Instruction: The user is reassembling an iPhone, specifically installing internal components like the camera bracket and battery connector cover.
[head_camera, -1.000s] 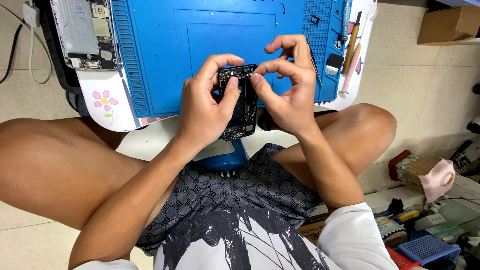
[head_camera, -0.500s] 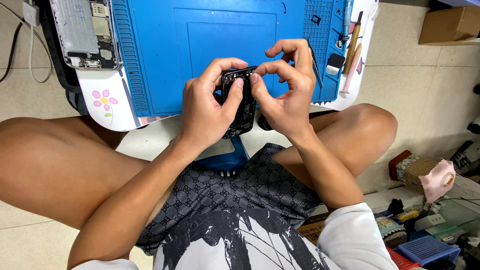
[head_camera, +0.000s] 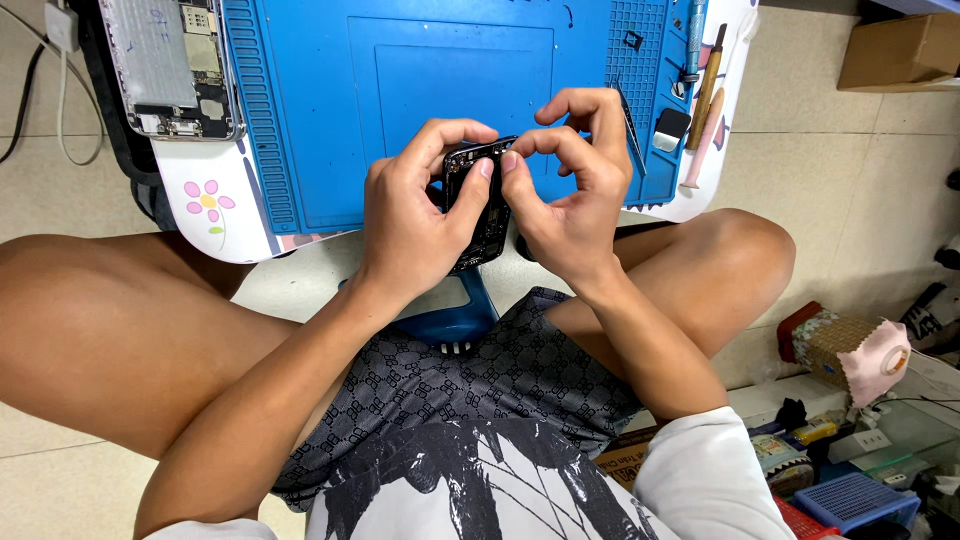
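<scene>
Opened phone body held over the blue silicone repair mat (head_camera: 330, 110)

Left of mat centre lies a stripped silver phone chassis (head_camera: 170, 65). Left hand (head_camera: 415, 215) clasps the black opened phone body (head_camera: 478, 205) at the mat's near edge; right hand (head_camera: 575, 190) pinches its top corner. Internals remain exposed; reassembly unfinished.

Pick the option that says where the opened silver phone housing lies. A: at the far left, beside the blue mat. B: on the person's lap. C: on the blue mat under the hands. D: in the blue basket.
A: the opened silver phone housing lies at the far left, beside the blue mat, away from both hands.
</scene>
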